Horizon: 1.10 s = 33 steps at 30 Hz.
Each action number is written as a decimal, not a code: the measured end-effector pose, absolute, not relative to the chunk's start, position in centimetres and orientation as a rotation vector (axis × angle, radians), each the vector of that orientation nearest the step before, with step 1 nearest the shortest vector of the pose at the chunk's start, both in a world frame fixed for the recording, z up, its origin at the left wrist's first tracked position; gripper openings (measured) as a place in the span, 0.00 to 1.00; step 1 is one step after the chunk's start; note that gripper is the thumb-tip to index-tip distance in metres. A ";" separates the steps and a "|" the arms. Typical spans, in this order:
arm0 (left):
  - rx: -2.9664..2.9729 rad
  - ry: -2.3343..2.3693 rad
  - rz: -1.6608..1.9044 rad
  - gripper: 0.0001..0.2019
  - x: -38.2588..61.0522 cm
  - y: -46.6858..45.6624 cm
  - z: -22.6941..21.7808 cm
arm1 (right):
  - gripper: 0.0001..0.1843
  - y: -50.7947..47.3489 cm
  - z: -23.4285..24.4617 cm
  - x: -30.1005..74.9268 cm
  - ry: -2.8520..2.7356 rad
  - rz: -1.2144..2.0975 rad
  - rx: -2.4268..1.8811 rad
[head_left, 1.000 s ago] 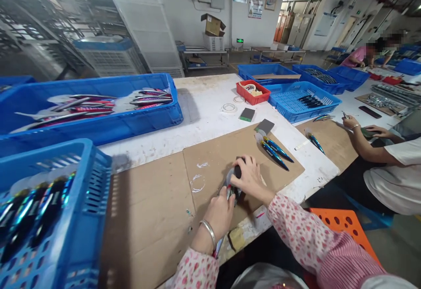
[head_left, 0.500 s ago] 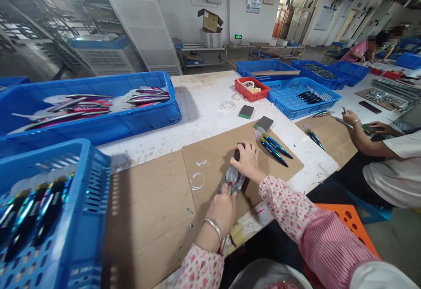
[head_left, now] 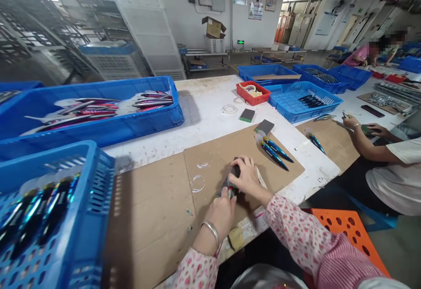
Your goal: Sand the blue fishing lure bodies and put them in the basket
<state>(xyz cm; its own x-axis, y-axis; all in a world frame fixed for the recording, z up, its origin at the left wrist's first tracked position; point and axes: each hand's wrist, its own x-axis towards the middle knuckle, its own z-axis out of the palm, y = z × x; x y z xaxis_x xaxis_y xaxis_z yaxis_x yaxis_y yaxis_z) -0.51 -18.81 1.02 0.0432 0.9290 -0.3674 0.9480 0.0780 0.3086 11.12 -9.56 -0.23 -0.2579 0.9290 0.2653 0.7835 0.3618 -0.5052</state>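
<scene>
My left hand (head_left: 219,215), a bracelet at its wrist, is closed on a fishing lure (head_left: 232,189) that is mostly hidden by my fingers; a small red spot shows on it. My right hand (head_left: 247,178) is bent over a dark sanding block (head_left: 236,166) and presses it near the lure's front end. Both hands meet above the brown cardboard sheet (head_left: 158,210). To the right of my right hand, two blue-black lures (head_left: 271,153) with clear round lips lie on the cardboard. A grey sanding block (head_left: 265,126) lies just behind them.
A blue bin (head_left: 177,118) of lures stands at the left, with a blue basket (head_left: 95,179) nearer. Behind are a green-edged block (head_left: 247,115), tape (head_left: 229,108), a red tray (head_left: 253,98) and another basket (head_left: 302,111). A co-worker's hands (head_left: 351,121) work at the right.
My right hand has slid slightly downward, closer to my left hand, covering the clear part that showed between them. The whole view has shifted a little.
</scene>
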 end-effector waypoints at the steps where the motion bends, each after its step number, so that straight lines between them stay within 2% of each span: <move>1: 1.877 1.872 -0.076 0.20 -0.7 -18.7 1.4 | 0.15 -9.3 -0.3 11.4 -2.091 0.369 -1.493; 4: 1.933 1.856 -0.157 0.22 -1.5 -18.3 2.7 | 0.15 -7.7 -0.2 12.5 -2.047 0.328 -1.521; 8: 2.150 1.791 -0.370 0.27 -2.8 -17.8 4.2 | 0.18 -6.3 -0.3 14.5 -2.207 0.359 -1.283; 11: 2.227 1.735 -0.455 0.27 -3.6 -17.5 4.5 | 0.18 -6.3 -0.8 15.9 -2.307 0.422 -1.195; 25: 2.200 1.740 -0.446 0.22 -4.0 -17.4 3.5 | 0.15 -6.2 0.0 12.1 -2.477 0.468 -0.974; 33: 2.201 1.784 -0.411 0.20 -3.8 -17.7 2.8 | 0.15 -7.2 1.0 10.9 -2.530 0.274 -0.991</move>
<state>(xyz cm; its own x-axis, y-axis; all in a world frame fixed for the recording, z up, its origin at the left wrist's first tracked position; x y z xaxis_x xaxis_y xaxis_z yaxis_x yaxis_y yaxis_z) -3.85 -17.67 2.83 0.1977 0.9002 -0.3880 0.9792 -0.1996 0.0357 10.87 -7.15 0.99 -0.6643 0.6847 0.3000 0.6045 0.7281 -0.3231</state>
